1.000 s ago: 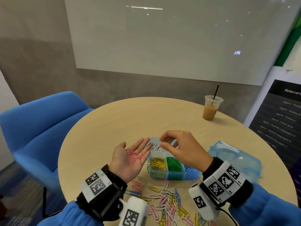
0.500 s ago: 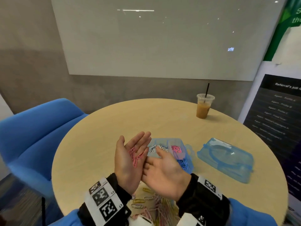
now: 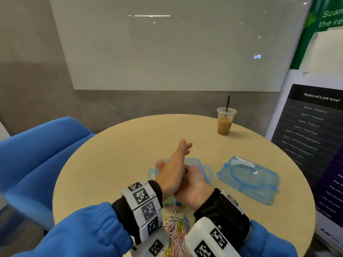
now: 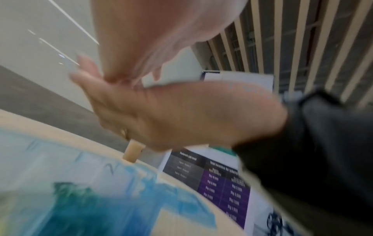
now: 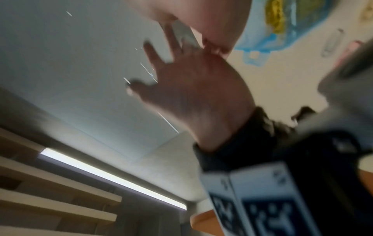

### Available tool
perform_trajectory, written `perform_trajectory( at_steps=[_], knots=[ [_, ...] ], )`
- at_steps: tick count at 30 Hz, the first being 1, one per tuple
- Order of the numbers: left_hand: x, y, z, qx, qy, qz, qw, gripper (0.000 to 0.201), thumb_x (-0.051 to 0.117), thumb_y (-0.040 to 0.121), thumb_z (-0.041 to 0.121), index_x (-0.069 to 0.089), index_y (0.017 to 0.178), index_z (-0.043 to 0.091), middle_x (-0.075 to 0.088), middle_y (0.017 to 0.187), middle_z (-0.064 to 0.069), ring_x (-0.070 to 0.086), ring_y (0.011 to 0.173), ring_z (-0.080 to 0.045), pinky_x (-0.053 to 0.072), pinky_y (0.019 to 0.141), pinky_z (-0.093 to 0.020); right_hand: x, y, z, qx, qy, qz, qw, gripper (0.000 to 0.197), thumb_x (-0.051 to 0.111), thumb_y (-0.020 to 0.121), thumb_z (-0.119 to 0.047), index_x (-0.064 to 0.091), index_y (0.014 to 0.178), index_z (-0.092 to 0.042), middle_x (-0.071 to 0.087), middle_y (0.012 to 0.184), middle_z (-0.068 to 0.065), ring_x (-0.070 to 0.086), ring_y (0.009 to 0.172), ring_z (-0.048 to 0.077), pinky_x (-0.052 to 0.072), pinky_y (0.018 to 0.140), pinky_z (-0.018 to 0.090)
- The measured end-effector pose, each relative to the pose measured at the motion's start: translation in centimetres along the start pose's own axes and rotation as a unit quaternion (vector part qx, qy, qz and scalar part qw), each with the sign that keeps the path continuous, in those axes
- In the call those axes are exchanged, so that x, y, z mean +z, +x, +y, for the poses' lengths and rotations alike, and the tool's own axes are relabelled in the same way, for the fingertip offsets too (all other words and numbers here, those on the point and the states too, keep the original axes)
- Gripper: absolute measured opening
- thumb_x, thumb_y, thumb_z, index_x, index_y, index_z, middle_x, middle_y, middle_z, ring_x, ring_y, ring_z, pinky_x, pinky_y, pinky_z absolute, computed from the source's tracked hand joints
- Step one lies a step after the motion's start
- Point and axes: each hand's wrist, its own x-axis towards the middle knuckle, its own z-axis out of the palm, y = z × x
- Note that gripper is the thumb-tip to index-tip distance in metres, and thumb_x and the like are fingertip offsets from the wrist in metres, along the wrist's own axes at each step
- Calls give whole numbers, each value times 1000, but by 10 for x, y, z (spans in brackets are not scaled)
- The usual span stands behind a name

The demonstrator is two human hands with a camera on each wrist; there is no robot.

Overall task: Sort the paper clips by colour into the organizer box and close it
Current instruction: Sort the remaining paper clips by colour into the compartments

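Note:
My left hand (image 3: 175,164) stands on edge over the blue organizer box (image 3: 205,170), palm facing right and fingers straight. My right hand (image 3: 194,183) lies against that palm with straight fingers (image 4: 96,99) touching it. A sliver of pink clips (image 3: 193,166) shows between the hands; whether any clips remain on the palm is hidden. The box is mostly covered by both hands; the right wrist view shows its yellow and green compartments (image 5: 282,20), blurred. A mixed pile of paper clips (image 3: 176,230) lies near the table's front edge between my wrists.
The box's clear blue lid (image 3: 248,179) lies on the round wooden table (image 3: 120,154) to the right of the box. An iced coffee cup with a straw (image 3: 225,123) stands at the back right. A blue chair (image 3: 37,154) is at the left, a poster stand (image 3: 315,136) at the right.
My left hand has turned from palm up to on edge over the box. The right hand came off the box and now presses its fingers against the left palm.

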Motion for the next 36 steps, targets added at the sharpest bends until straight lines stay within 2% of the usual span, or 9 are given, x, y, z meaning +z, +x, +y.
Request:
perform_trajectory(
  at_steps=[4, 6, 8, 14, 21, 25, 31, 33, 36],
  knots=[
    [-7, 16, 18, 51, -16, -29, 998, 70, 11, 84, 72, 29, 147, 47, 36, 152, 14, 21, 144, -9, 10, 116, -41, -18, 19, -31, -14, 103, 15, 994, 59, 22, 106, -39, 43, 138, 7, 64, 107, 25, 60, 105, 32, 43, 104, 35],
    [-13, 24, 19, 63, -27, -21, 997, 67, 9, 88, 72, 29, 146, 47, 39, 151, 13, 20, 145, -9, 7, 118, -44, -24, 21, -49, -50, 99, 22, 994, 62, 23, 106, -42, 37, 139, 9, 59, 124, 27, 56, 121, 33, 38, 110, 37],
    [-18, 27, 16, 51, -26, -22, 998, 68, 9, 88, 72, 32, 146, 45, 43, 150, 8, 19, 147, -13, 5, 120, -49, -26, 15, -62, -74, 110, 28, 991, 73, 29, 103, -49, 21, 146, 10, 35, 148, 28, 27, 145, 29, 20, 120, 36],
    [-33, 19, 3, 4, 11, -26, 1000, 72, 12, 84, 74, 38, 143, 42, 46, 147, 3, 23, 146, -20, 13, 116, -46, -22, 19, -73, -90, 36, 66, 993, 105, 35, 87, -73, -9, 152, -3, -5, 160, 19, 3, 150, 29, 6, 121, 40],
    [-44, 11, -5, -6, 153, -84, 985, 46, 28, 101, 50, 61, 125, 28, 60, 130, 13, 51, 124, -7, 34, 107, -31, -24, 12, -87, -91, -111, 36, 989, 90, 34, 95, -59, 3, 150, 5, 3, 159, 23, 6, 149, 32, 6, 122, 39],
    [-41, 27, -15, 56, 384, -117, 914, 32, 40, 104, 26, 63, 126, 21, 58, 131, 6, 52, 118, -9, 40, 98, -24, -27, 15, -98, -100, -253, 31, 962, 63, 44, 98, -43, 37, 143, 0, 27, 156, 19, 16, 148, 32, 10, 122, 40],
    [-17, 54, -29, 111, 608, -235, 750, 44, 38, 103, 30, 42, 146, 19, 40, 152, 0, 32, 139, -22, 27, 115, -39, -28, 2, -102, -118, -466, 12, 877, 32, 46, 100, -35, 66, 109, -12, 61, 121, 9, 56, 116, 25, 43, 96, 36],
    [-12, 58, -32, 111, 622, -258, 731, 43, 39, 103, 33, 46, 143, 19, 44, 149, -3, 38, 137, -24, 32, 112, -41, -28, -6, -103, -137, -579, 10, 804, 30, 49, 99, -33, 68, 105, -10, 64, 110, 8, 63, 101, 21, 47, 82, 29],
    [-12, 58, -36, 109, 639, -258, 716, 39, 40, 102, 36, 53, 136, 22, 55, 140, -4, 51, 126, -28, 41, 104, -43, -33, -22, -101, -193, -752, -20, 630, 23, 55, 97, -27, 69, 99, -10, 70, 96, 5, 66, 82, 16, 46, 64, 15]
  ],
)
